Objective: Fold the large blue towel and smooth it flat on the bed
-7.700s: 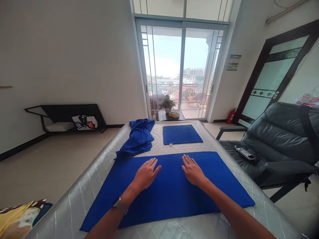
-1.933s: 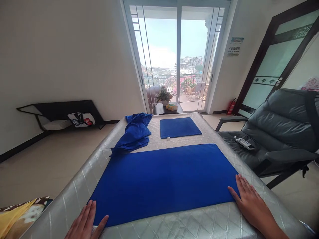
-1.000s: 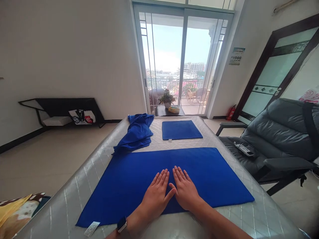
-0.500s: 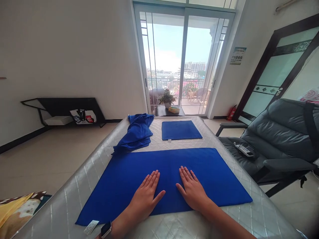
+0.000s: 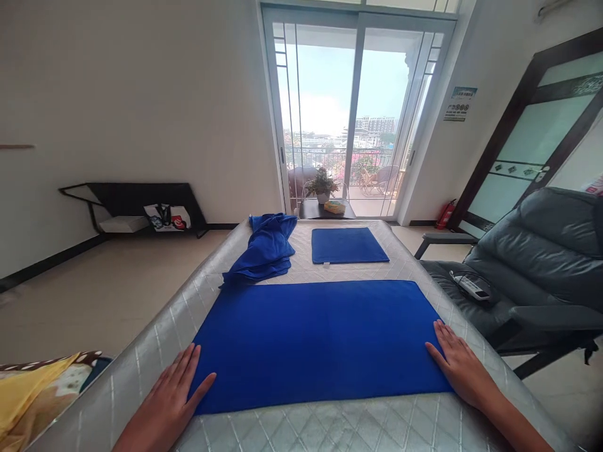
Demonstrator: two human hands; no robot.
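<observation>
A large blue towel [image 5: 315, 339] lies spread flat on a silver quilted mattress [image 5: 330, 433]. My left hand [image 5: 172, 402] rests flat and open at the towel's near left corner, thumb on the cloth. At the near right corner my right hand [image 5: 459, 367] lies flat and open, fingers along the towel's edge. Further back a smaller folded blue towel [image 5: 348, 245] lies flat, and a crumpled blue towel [image 5: 264, 251] is heaped at the back left.
A dark grey recliner [image 5: 532, 263] with a remote [image 5: 473, 285] on its seat stands close on the right. Glass balcony doors [image 5: 358, 113], a small table with a potted plant [image 5: 323, 188], a black low shelf [image 5: 136, 204] by the left wall. Yellow patterned cloth [image 5: 38, 392] at bottom left.
Both hands have slid outward from the towel's middle to its near left and right corners. The towel lies flat as before.
</observation>
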